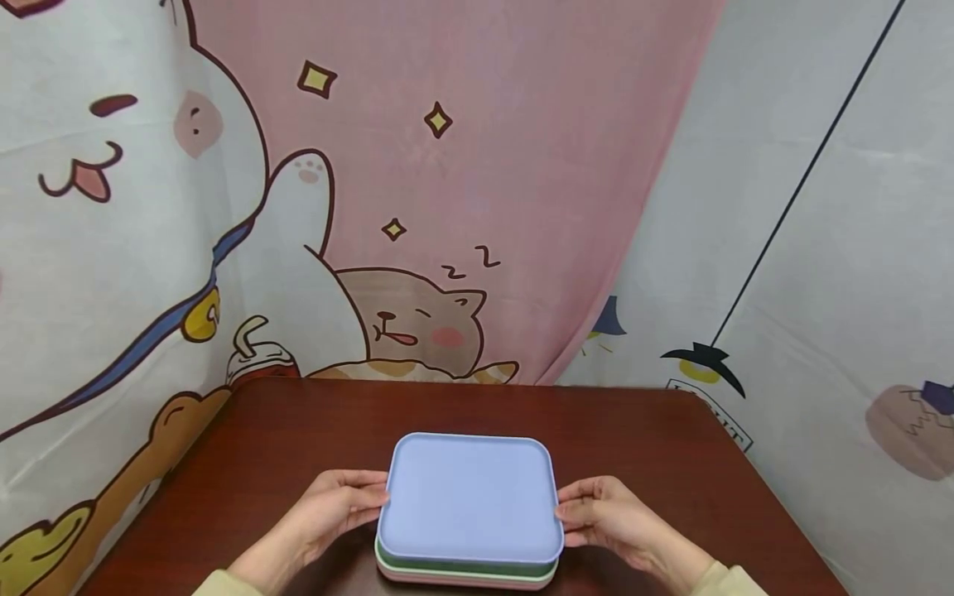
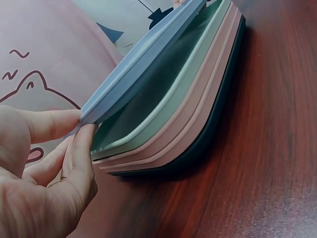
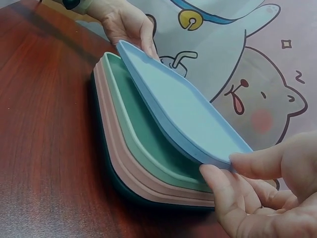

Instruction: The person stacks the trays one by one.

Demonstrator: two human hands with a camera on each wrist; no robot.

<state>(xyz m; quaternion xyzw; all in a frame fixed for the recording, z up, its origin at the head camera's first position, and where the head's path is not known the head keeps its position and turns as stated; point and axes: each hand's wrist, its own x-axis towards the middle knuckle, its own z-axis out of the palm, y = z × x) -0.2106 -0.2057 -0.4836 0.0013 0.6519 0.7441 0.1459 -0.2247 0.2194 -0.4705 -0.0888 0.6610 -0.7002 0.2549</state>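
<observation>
A shallow light-blue rectangular tray (image 1: 471, 497) is held between both hands over a stack of similar trays. At its left edge my left hand (image 1: 339, 505) pinches the rim between thumb and fingers. The right hand (image 1: 607, 517) grips the opposite edge in the same way. Directly beneath sits a green tray (image 3: 143, 148). Two pink trays (image 2: 198, 116) lie under the green one, with a dark tray (image 2: 181, 168) at the bottom. In both wrist views the blue tray is tilted, with a gap between it and the green tray.
The stack rests on a dark red-brown wooden table (image 1: 298, 422) near its front edge. Behind and to the sides hangs a cloth (image 1: 522, 165) printed with cartoon animals. The table extends behind the trays and to both sides.
</observation>
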